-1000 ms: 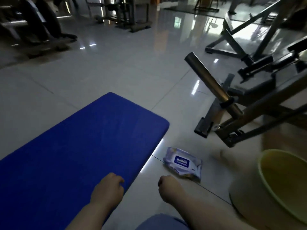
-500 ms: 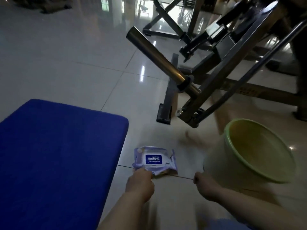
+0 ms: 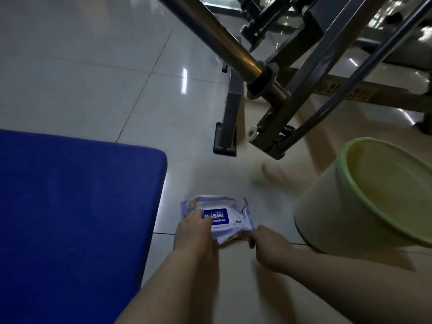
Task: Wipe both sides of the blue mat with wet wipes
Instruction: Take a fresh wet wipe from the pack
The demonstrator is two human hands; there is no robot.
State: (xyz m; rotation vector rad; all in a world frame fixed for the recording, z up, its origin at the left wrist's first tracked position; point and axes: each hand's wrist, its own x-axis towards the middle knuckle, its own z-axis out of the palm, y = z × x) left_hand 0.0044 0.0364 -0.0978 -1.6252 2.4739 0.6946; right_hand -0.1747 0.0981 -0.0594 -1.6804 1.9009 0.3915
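Hands first: we are seeing 2 bare hands reaching down to a wet wipes pack (image 3: 223,217) lying on the pale tiled floor (image 3: 93,66). Our left hand (image 3: 194,232) is lying on the pack's near left part, fingers curled over its top beside the blue label; it is gripping or pressing the pack, and we cannot tell which with certainty. Our right hand (image 3: 271,246) is sitting at the pack's near right corner, fingers bent inward toward the wrapper edge; whether they are actually pinching it is not resolvable. The pack is sitting crumpled, label up, straddling a grout line. The blue mat (image 3: 70,218) is lying flat on the floor to the left, its rounded corner just beside the pack and not touching it. A pale bin (image 3: 332,220) with a green rim is standing tilted in view to the right of the pack, near our right hand. Behind, a dark metal gym frame (image 3: 304,90) with a brass-coloured bar (image 3: 224,40) is slanting over the tiles.
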